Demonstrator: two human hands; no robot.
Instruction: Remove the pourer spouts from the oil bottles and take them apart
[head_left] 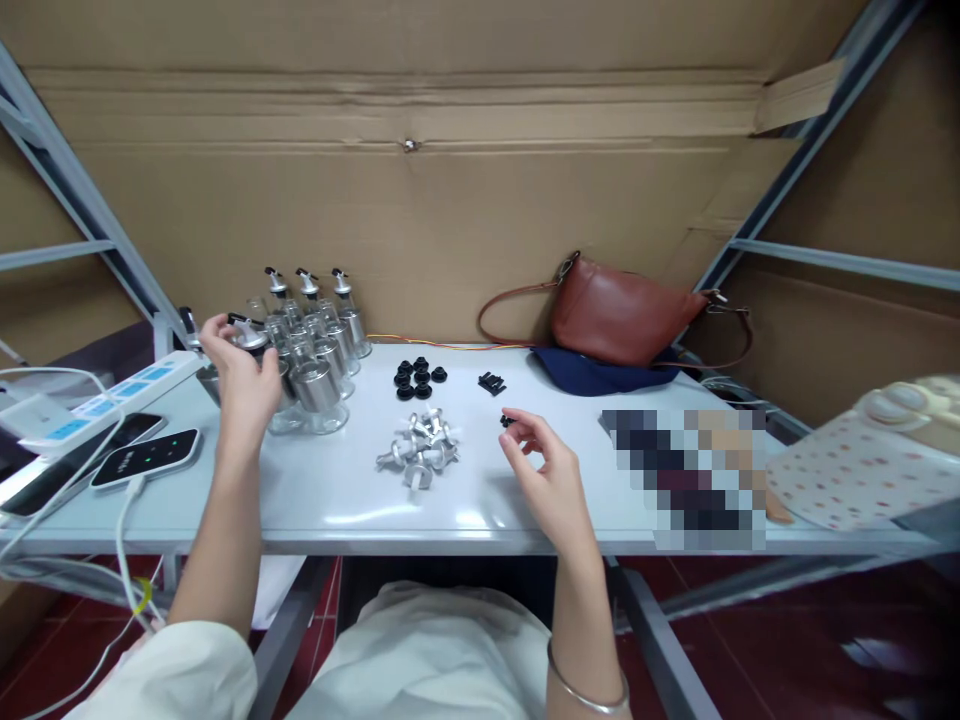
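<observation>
Hands at work on glass dispenser bottles

Bottles (315, 350) with metal collars and spouts stand in a group at the far left of the table (525, 500). The left hand (244, 375) is curled around one bottle at the near left of this group, fingers closed on its top. The right hand (544, 475) hovers over the middle of the table and pinches a small black part (508, 421) between thumb and fingertips. Near it lie a heap of silver spout pieces (420, 450), a cluster of black rings (416, 378) and some black clips (491, 382) further back. I judge that the fitting of a spout is in hand. The next move calls for a firm hold on the bottle and exact alignment of the small part.
</observation>
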